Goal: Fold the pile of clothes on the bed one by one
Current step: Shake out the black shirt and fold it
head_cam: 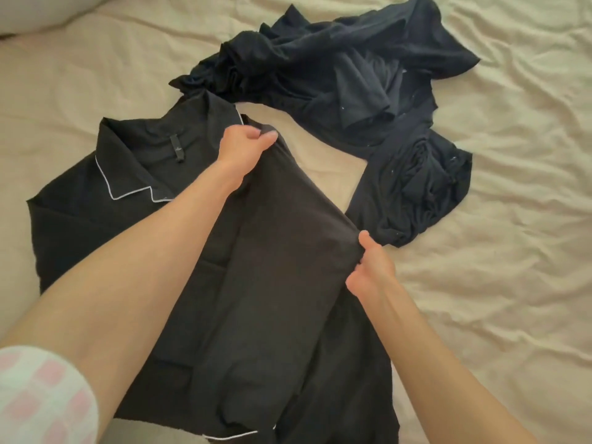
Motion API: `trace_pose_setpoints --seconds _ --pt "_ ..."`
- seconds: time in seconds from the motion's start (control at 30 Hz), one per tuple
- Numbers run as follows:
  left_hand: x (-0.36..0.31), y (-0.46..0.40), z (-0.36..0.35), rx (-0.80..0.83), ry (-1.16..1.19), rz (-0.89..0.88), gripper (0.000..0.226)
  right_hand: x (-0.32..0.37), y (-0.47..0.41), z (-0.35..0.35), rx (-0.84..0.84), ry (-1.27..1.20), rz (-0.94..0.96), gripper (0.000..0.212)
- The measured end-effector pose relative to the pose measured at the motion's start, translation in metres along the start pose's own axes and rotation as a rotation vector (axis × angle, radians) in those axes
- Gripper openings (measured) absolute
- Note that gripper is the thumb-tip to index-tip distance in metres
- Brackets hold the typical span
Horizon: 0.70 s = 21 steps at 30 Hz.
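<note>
Both hands grip the black collared shirt [134, 174] spread beneath them on the bed [480, 283], left hand [245, 145] pinching its shoulder fold, right hand [371, 267] its side edge, dark clothes pile [336, 75] just beyond.

Cream sheet and a pillow corner

A cream sheet [512, 219] covers the whole bed, lying fairly smooth on the left side and creased into many soft wrinkles across the right. At the top left corner the rounded edge of a white pillow [41, 11] rests on it, partly cut off by the frame.
</note>
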State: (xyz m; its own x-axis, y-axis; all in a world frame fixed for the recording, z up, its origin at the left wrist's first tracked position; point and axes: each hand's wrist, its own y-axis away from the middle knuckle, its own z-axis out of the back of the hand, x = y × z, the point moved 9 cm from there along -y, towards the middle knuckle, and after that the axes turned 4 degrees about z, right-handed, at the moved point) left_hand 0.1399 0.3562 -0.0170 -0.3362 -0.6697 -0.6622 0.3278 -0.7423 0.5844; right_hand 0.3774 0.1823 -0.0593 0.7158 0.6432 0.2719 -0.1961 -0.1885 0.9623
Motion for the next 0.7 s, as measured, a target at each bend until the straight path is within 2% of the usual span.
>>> trace_pose_setpoints --seconds 0.07,0.1,0.2,0.23,0.33,0.43,0.57,0.63,0.7 --pt "-0.024 -0.008 -0.007 0.043 0.085 -0.054 0.015 0.016 -0.002 -0.003 0.042 0.028 0.034 0.037" --pt "-0.028 -0.010 -0.013 0.087 0.096 -0.033 0.018 0.021 -0.003 -0.004 0.061 0.075 0.055 0.038" --pt "-0.003 -0.011 -0.030 0.212 -0.071 0.102 0.044 0.022 -0.005 0.000 0.043 0.262 0.091 0.019" --pt "0.009 -0.010 -0.033 0.223 -0.145 0.134 0.045 0.021 -0.006 0.002 0.020 0.307 0.091 0.010" --pt "0.018 -0.016 -0.037 0.200 -0.203 0.126 0.027 0.011 -0.009 0.002 0.042 0.328 0.055 0.012" --pt "0.000 -0.031 -0.044 0.148 -0.175 0.067 0.023 0.010 -0.017 -0.004 0.109 0.306 0.078 0.014" --pt "-0.022 -0.042 -0.055 0.122 -0.122 -0.005 0.017 0.027 -0.028 -0.004 0.100 0.282 0.129 0.019" --pt "-0.020 -0.040 -0.057 0.126 -0.162 -0.009 0.017 0.030 -0.029 -0.005 0.116 0.288 0.127 0.024" --pt "-0.008 -0.032 -0.053 0.112 -0.182 0.010 0.023 0.028 -0.025 -0.008 0.166 0.329 0.146 0.019"
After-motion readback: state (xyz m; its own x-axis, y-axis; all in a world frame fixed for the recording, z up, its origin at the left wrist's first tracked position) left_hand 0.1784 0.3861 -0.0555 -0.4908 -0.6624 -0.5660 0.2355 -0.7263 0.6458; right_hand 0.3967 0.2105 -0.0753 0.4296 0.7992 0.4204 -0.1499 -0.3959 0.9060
